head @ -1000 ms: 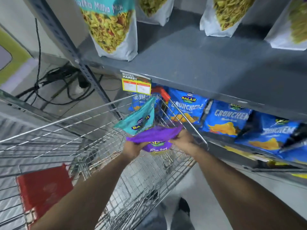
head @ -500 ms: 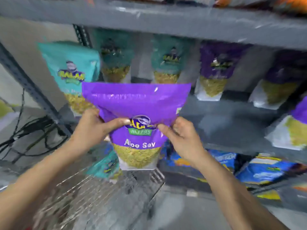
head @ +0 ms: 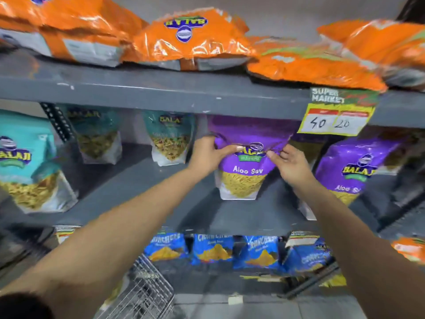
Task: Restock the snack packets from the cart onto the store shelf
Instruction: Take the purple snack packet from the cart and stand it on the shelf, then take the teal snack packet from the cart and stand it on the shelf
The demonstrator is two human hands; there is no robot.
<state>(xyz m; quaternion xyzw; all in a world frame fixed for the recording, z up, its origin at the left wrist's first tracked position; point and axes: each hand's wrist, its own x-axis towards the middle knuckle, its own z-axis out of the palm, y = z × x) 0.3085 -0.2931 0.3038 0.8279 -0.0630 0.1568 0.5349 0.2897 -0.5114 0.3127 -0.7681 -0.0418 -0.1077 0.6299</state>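
I am standing the purple Aloo Sev packet (head: 243,166) upright on the middle shelf (head: 128,187), left hand (head: 208,153) and right hand (head: 291,165) both pinching its upper corners. The cart (head: 147,293) below is blurred, so remaining stock is probably unknowable.

purple packet (head: 247,162): glossy plastic | shelf (head: 161,97): matt grey metal | cart (head: 147,293): wire

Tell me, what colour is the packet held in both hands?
Purple, with a white base; the Aloo Sev packet shows clearly in the head view.
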